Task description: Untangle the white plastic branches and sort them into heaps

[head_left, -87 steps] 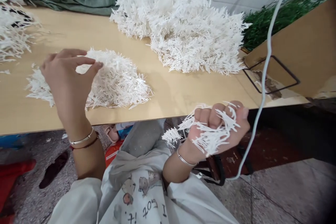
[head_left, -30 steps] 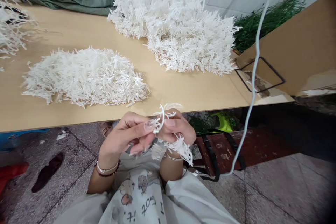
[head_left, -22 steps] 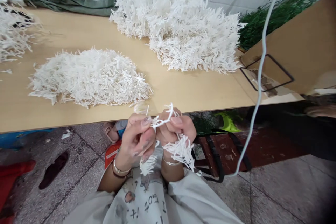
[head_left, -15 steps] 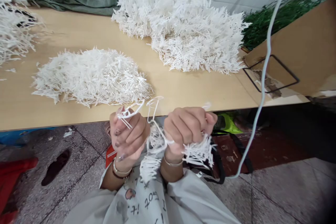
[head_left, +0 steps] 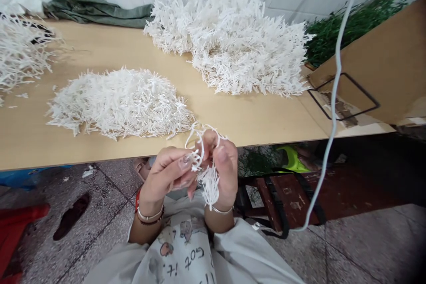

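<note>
My left hand (head_left: 163, 173) and my right hand (head_left: 227, 168) are close together in front of the table's near edge. Thumb and fingers of the left pinch the tip of a thin, white, branching plastic sprig (head_left: 196, 159). In my right hand is a small bunch of white plastic sprigs (head_left: 209, 184), its spiky ends hanging below the fingers. A white strand loops up over the right fingertips. Just beyond, on the table, lies a low heap of white sprigs (head_left: 123, 102).
A larger white pile (head_left: 246, 44) lies at the back of the table (head_left: 259, 117), with looser strands (head_left: 20, 53) far left. Green plastic foliage (head_left: 359, 20) and a cardboard flap (head_left: 379, 57) are at the right. A pale cable (head_left: 333, 93) hangs down in front.
My hands, apart before as fists, have come together, the left moving right and the right turning so its palm side shows. The sprigs now lie between both hands' fingers.
</note>
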`<state>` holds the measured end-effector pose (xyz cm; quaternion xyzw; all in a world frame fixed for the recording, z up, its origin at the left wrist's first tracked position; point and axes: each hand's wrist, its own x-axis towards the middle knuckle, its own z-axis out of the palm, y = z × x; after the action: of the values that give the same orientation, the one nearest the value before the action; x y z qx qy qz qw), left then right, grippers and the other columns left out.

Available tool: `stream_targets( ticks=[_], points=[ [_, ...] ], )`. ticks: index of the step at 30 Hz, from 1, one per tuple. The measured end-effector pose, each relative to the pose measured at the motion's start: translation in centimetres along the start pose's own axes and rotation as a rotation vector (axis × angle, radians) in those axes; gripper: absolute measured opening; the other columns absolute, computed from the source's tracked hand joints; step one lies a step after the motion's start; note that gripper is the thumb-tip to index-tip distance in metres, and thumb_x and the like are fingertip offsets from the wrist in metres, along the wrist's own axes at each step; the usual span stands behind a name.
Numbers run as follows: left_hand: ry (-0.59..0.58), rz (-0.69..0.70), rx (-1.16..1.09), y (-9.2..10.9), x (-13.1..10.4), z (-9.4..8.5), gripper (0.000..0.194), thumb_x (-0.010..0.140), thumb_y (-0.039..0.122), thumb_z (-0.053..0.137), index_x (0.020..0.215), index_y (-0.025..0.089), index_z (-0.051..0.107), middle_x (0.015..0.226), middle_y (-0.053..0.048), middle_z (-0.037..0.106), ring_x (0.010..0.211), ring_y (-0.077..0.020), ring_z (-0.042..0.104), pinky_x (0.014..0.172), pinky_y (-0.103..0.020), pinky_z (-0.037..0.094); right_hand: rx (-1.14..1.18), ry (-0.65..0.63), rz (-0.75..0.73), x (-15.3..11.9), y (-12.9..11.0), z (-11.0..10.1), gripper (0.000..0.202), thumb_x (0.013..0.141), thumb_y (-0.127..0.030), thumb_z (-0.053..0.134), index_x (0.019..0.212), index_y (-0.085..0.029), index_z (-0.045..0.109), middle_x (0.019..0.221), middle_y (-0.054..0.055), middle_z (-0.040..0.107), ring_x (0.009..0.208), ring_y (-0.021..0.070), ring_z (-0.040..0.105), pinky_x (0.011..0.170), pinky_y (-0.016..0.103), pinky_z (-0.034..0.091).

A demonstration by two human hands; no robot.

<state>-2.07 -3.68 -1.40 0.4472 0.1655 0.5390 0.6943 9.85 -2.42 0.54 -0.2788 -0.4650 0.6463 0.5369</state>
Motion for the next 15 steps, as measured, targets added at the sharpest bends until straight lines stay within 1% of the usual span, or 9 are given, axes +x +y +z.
stream_targets(
  ticks=[2,3,4,6,8,9,12,15],
  points=[
    [-0.028,-0.045,0.008,0.2,-0.2,-0.2,0.044,0.088,0.043,0.054,0.054,0.017,0.044,0.042,0.007,0.025,0.032,-0.0046,0.023,0.034,-0.016,0.039,-0.007,-0.079,-0.059,0.0,-0.2,-0.2,0.037,0.081,-0.052,0.061,0.068,-0.020,0.050,0.059,-0.005,0.038,0.047,0.0067,0.032,0.040,0.021,0.024],
    [-0.044,-0.062,0.011,0.3,-0.2,-0.2,0.045,0.089,0.042,0.054,0.053,0.017,0.043,0.041,0.007,0.023,0.032,-0.0044,0.021,0.033,-0.016,0.036,-0.002,-0.124,-0.089,0.0,-0.3,-0.4,0.033,0.084,-0.045,0.060,0.067,-0.019,0.050,0.058,-0.005,0.037,0.046,0.0061,0.031,0.040,0.021,0.024],
    [-0.046,-0.071,0.011,0.5,-0.1,-0.1,0.046,0.089,0.040,0.054,0.052,0.017,0.040,0.041,0.007,0.022,0.032,-0.0043,0.021,0.032,-0.015,0.033,-0.005,-0.162,-0.085,0.0,-0.3,-0.5,0.031,0.087,-0.039,0.059,0.065,-0.018,0.050,0.056,-0.006,0.036,0.045,0.0058,0.031,0.041,0.021,0.024],
    [0.007,-0.089,-0.026,1.0,0.0,0.4,0.048,0.088,0.035,0.055,0.049,0.016,0.036,0.038,0.007,0.022,0.031,-0.0037,0.020,0.031,-0.014,0.027,0.002,-0.186,-0.056,-0.1,-0.4,-0.5,0.034,0.089,-0.033,0.057,0.060,-0.018,0.046,0.052,-0.006,0.035,0.046,0.0058,0.032,0.043,0.022,0.024],
    [0.074,-0.118,-0.144,1.3,0.2,1.3,0.051,0.087,0.031,0.056,0.046,0.016,0.030,0.036,0.008,0.017,0.029,-0.0025,0.015,0.029,-0.013,0.021,0.059,-0.144,-0.041,-0.2,-0.4,-0.3,0.040,0.089,-0.033,0.057,0.056,-0.017,0.041,0.050,-0.006,0.034,0.045,0.0058,0.032,0.044,0.022,0.024],
    [0.088,-0.135,-0.222,1.3,0.3,1.9,0.053,0.086,0.031,0.056,0.045,0.016,0.026,0.034,0.009,0.013,0.028,-0.0020,0.011,0.028,-0.012,0.018,0.108,-0.111,-0.045,-0.3,-0.3,-0.1,0.042,0.088,-0.034,0.057,0.055,-0.017,0.038,0.049,-0.006,0.034,0.044,0.0056,0.031,0.044,0.022,0.023],
    [0.066,-0.170,-0.417,1.0,0.3,3.2,0.060,0.084,0.033,0.055,0.043,0.018,0.015,0.030,0.010,0.004,0.024,-0.0016,0.002,0.023,-0.012,0.014,0.254,-0.007,-0.064,-0.4,0.1,0.7,0.048,0.085,-0.037,0.061,0.052,-0.018,0.032,0.045,-0.007,0.029,0.039,0.0044,0.025,0.041,0.022,0.019],
    [0.050,-0.168,-0.510,0.4,0.1,3.8,0.063,0.084,0.037,0.055,0.041,0.019,0.012,0.024,0.009,0.003,0.020,-0.0021,0.001,0.020,-0.013,0.014,0.313,0.034,-0.100,-0.5,0.3,1.4,0.050,0.084,-0.040,0.061,0.051,-0.019,0.030,0.041,-0.008,0.025,0.035,0.0045,0.021,0.037,0.021,0.017]
  ],
)
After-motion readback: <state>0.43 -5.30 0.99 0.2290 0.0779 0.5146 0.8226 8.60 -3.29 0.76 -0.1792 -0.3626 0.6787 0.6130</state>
